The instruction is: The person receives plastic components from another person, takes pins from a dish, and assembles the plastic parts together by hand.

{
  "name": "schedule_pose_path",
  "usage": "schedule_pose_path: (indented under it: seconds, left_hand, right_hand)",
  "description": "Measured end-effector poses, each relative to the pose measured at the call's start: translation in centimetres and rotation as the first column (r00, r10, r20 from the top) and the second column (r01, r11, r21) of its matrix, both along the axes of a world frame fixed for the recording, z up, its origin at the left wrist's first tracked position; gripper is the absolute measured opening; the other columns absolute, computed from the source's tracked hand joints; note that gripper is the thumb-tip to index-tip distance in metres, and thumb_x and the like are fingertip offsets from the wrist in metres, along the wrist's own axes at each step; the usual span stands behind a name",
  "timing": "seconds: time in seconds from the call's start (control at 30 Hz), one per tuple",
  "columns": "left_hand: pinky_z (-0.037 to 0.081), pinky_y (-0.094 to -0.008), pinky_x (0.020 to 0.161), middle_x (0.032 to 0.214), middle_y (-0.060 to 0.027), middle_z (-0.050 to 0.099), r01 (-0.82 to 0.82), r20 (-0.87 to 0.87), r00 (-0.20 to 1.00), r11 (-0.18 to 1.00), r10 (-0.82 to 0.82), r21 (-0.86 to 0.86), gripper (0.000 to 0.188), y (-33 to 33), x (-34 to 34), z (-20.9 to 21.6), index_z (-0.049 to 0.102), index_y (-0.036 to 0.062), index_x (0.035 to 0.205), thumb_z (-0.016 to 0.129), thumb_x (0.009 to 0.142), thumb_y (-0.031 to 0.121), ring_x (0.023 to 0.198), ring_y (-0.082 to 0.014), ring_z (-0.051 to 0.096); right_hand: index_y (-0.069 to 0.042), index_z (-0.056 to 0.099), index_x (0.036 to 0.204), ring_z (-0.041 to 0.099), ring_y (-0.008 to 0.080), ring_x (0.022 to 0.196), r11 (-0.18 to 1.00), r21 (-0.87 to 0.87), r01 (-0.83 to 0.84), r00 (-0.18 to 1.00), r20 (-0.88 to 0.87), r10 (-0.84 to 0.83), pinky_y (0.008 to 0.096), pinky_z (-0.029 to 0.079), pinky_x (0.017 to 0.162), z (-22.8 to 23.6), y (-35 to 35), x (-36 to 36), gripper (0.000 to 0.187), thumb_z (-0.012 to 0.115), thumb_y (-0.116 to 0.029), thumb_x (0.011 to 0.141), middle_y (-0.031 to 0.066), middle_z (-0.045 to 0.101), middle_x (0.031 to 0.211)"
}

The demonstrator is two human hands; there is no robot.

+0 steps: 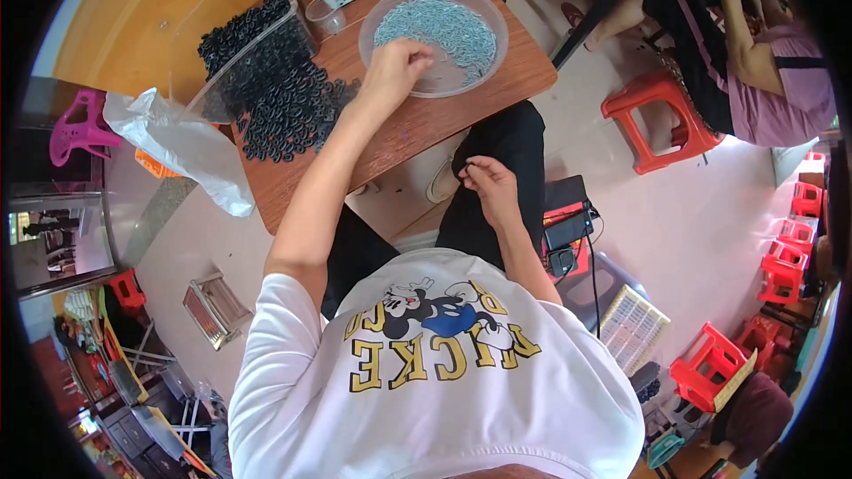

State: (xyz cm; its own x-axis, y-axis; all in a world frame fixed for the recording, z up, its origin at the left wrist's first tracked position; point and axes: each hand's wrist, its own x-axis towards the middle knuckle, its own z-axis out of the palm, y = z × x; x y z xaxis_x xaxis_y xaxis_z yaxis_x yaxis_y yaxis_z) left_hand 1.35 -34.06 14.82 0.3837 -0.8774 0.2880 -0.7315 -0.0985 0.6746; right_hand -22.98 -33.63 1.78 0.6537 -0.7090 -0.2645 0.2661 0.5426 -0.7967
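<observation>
- red plastic stool (661, 115), 2 o'clock, upright, just beside seated person
- seated person (785, 93) in mauve top, 2 o'clock
- black electronic device (568, 229), black cable attached, 3 o'clock
- row of red plastic stools (783, 270), 3 o'clock, far side
- cream lattice tray (632, 328), tilted in view, 4 o'clock
- another red stool (708, 368), 4 o'clock
- slatted wooden stool (216, 309), floor, 8 o'clock
- magenta plastic stool (80, 130), between 9 and 10 o'clock

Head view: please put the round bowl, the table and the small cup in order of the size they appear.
Largest to smallest:
1. Table, partly covered
2. Round bowl
3. Small cup
</observation>
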Motion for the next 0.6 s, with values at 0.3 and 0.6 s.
schedule_pose_path:
  seconds: [0.3,0.6]
  left_hand:
    - [0.050,-0.0406,0.074,0.084,-0.0221,0.063,0.072,0.079,0.993,0.984,-0.086,0.164,0.009,-5.0,0.4,-3.8,0.067,0.0002,0.081,0.065,0.072,0.003,0.081,-0.0366,0.063]
    - [0.047,-0.0310,0.064,0.083,-0.0100,0.062,0.027,-0.110,0.994,0.998,-0.022,0.049,0.013,-2.1,-0.8,-1.2,0.063,0.0007,0.095,0.060,0.083,0.004,0.071,-0.0178,0.060]
  right_hand:
    - [0.000,0.062,0.102,0.062,0.0119,0.074,0.996,0.059,-0.072,0.994,0.085,0.067,0.0227,0.050,0.069,-1.0,-1.1,-0.3,0.016,0.061,-0.003,0.086,0.0075,0.065,0.085]
    - [0.001,0.061,0.105,0.061,0.0123,0.077,0.999,0.046,-0.009,0.998,0.068,0.006,0.0228,0.049,0.070,1.2,-1.9,0.2,0.020,0.061,-0.002,0.085,0.0080,0.065,0.089]
